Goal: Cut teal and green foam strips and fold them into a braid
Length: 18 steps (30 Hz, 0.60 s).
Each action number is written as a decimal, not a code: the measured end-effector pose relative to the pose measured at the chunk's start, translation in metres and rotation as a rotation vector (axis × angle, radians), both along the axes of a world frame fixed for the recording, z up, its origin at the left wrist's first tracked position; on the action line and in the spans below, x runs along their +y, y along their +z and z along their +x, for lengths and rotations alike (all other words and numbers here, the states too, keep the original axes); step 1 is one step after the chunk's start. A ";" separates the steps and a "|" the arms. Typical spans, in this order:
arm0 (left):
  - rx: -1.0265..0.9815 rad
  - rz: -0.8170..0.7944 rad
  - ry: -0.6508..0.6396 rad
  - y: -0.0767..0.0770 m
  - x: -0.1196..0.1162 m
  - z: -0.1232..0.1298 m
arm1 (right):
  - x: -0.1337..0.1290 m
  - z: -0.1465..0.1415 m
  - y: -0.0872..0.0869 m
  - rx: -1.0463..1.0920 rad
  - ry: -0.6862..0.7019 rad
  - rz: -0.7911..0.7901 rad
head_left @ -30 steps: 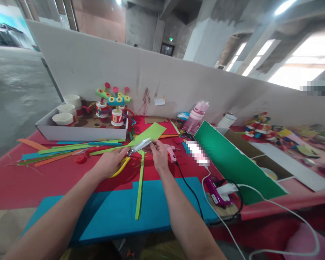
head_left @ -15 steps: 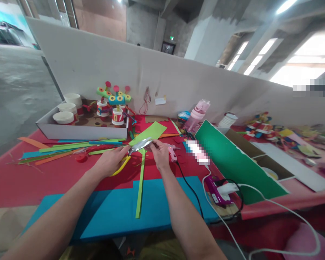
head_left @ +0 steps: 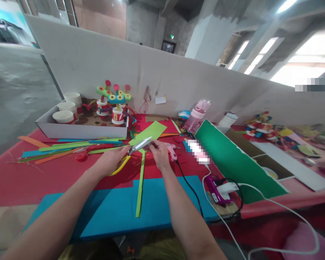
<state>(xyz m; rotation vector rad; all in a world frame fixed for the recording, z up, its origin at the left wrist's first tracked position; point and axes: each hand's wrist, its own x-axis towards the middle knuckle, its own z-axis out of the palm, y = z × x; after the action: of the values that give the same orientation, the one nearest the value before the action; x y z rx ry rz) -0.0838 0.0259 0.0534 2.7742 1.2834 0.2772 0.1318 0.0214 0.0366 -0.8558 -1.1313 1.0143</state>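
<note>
**A:** ok, tips for the scissors (head_left: 139, 146) part? Call them the middle of the clock. Green sheet (head_left: 155, 129) is at 2, narrow green strip (head_left: 141, 187) runs down at 6 over the blue board (head_left: 108, 215).

**B:** I'd go slow with short snips, hold the paper taut, and scoot the fingertips back from the blade tips. They look way too close imo.

**A:** and the hands?

**B:** left hand (head_left: 112, 160) is at 8, curled round the yellow handles, blades aimed at 2. Right hand (head_left: 159, 153) is between 3 and 4, fingers bent in by the blade tips. Can't tell if it's pinching anything, its fingers hide that. Both forearms come up from the near edge, angling inward, so the scissors sit between the hands.
</note>
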 end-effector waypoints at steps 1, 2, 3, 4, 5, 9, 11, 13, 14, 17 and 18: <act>-0.003 -0.002 -0.005 0.000 0.000 0.000 | 0.000 0.000 0.000 0.001 -0.002 -0.001; -0.007 -0.003 -0.010 0.000 0.001 0.000 | 0.000 0.000 0.000 0.003 -0.001 0.001; -0.013 -0.004 -0.015 -0.001 0.001 -0.001 | 0.000 0.000 0.000 0.004 -0.001 0.005; -0.021 -0.005 -0.020 -0.001 0.001 -0.001 | 0.000 0.000 0.000 0.005 0.000 0.008; -0.031 -0.006 -0.023 -0.001 0.001 -0.001 | 0.000 0.000 0.000 0.005 0.001 0.008; -0.057 -0.012 -0.029 -0.003 0.003 -0.002 | 0.001 0.001 -0.001 -0.006 0.003 -0.010; -0.059 -0.014 -0.034 -0.005 0.003 -0.003 | 0.001 0.002 -0.002 -0.005 0.003 -0.011; -0.061 -0.018 -0.043 -0.006 0.003 -0.003 | 0.001 0.002 -0.002 0.000 0.004 -0.005; -0.063 -0.020 -0.048 -0.007 0.003 -0.003 | 0.001 0.002 -0.002 0.003 0.006 -0.002; -0.083 -0.027 -0.048 -0.005 0.003 -0.001 | 0.001 0.001 -0.001 0.029 0.000 -0.007; -0.092 -0.025 -0.037 -0.003 0.003 -0.001 | 0.001 0.000 -0.001 0.041 -0.007 -0.015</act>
<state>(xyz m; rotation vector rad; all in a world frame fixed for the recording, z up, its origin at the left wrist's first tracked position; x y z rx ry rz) -0.0845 0.0291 0.0509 2.7264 1.2054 0.3790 0.1322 0.0226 0.0355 -0.8465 -1.0869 1.0313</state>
